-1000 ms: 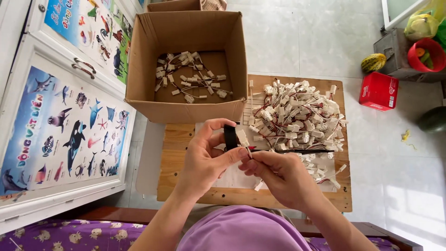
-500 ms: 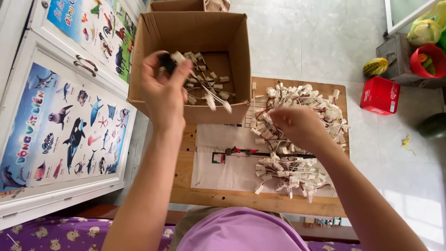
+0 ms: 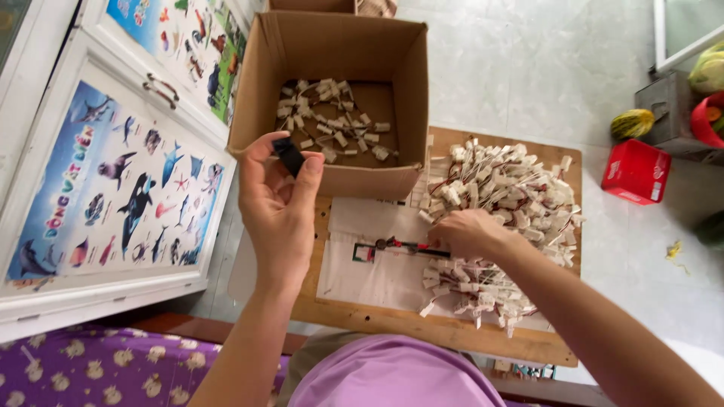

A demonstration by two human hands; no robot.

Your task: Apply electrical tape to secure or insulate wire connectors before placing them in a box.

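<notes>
Tiled floor, wooden board beside cardboard box. Our left hand pinches small black tool near box's front wall; right hand closes on wired connector pile. We judge: picking next connector, needs one piece separated cleanly.

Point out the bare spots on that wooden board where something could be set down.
Free: the pale paper sheet between the left hand and right hand, and the wooden board's near-left strip. Crowded: the heap of white wired connectors covers its right half; the brown cardboard box blocks the far-left edge.
</notes>
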